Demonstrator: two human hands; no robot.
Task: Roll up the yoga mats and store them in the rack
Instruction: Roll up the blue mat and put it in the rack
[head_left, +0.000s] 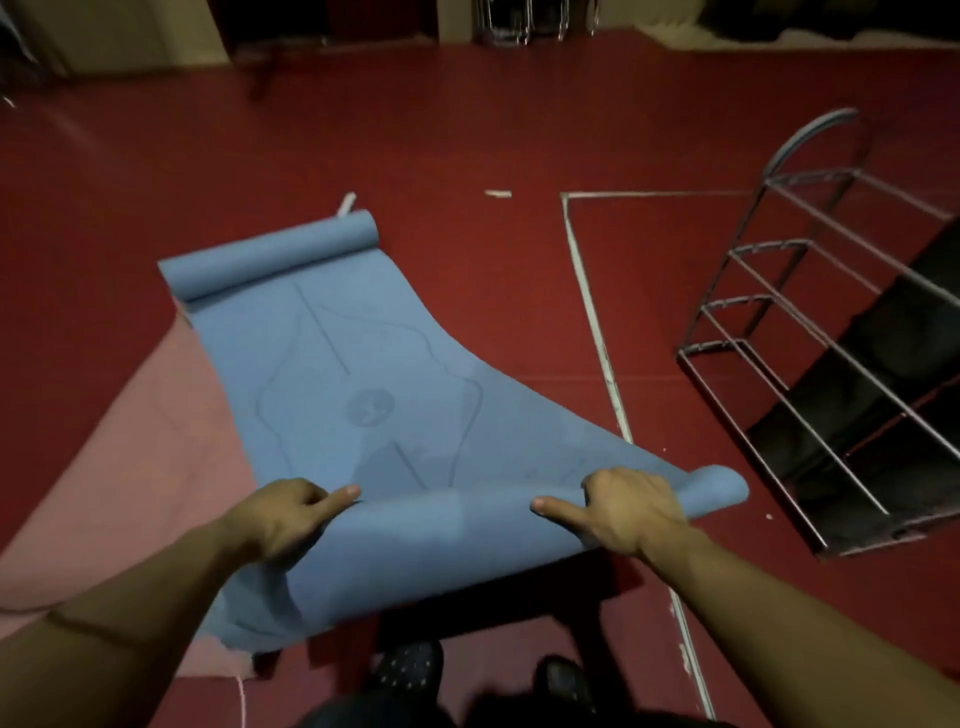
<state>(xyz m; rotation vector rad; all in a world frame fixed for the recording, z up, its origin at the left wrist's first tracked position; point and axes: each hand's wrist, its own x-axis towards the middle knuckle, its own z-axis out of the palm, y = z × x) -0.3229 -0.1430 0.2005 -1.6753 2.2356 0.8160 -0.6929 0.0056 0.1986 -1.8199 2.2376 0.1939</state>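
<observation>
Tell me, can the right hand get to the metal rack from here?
Probably not yet: the right hand grips the blue mat, and the rack stands apart across open red floor.

Blue yoga mat (332, 374) with faint line markings, far end curled into a roll, near end lifted. Pink mat (130, 467) flat underneath. Metal wire rack (810, 332) stands on the right.

Couldn't see the fingers of the left hand (283, 519) or the right hand (631, 512) past the knuckles, since they were tucked under the lifted near edge of the blue mat (363, 374), only the thumbs showed. The pink mat (130, 467) left of the left hand ran off the frame and under the blue one. The metal rack (810, 332) right of the right hand was chopped by the edge, and the stuff way beyond both hands was too dark to make out.
</observation>
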